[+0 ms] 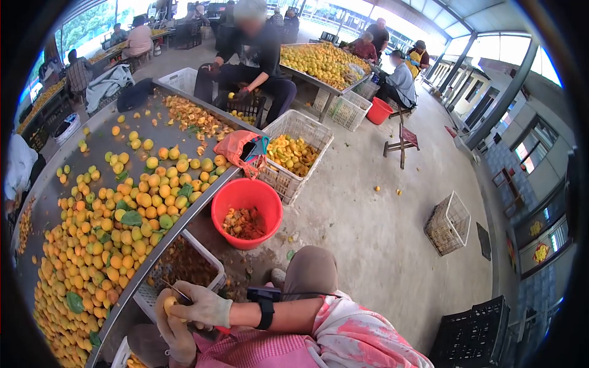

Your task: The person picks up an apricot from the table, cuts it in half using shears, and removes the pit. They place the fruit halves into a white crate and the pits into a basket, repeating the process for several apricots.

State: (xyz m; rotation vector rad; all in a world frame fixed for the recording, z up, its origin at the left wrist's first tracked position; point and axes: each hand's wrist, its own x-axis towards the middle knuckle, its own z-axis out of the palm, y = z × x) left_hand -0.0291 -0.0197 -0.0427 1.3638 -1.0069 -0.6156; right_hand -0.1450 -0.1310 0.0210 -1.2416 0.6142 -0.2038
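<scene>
My left hand [177, 336], in a pale glove, is closed around a yellow-orange apricot [170, 304] at the bottom of the view. Against that fruit rests my right hand [207, 305], also gloved, its fingers closed on a thin knife [177, 291] that points up and left. Both hands are together above my lap, near the edge of a metal table [161, 126] heaped with whole apricots [116, 245]. Just beyond them, below the table edge, a white crate [213, 270] holds dark brownish scraps.
A red bucket [245, 199] with fruit scraps stands ahead, beside a white crate [319, 138] of halved apricots. An orange bag [236, 147] lies on the table corner. Another crate [449, 224] and a black crate [471, 331] are to the right. A co-worker [257, 67] sits opposite.
</scene>
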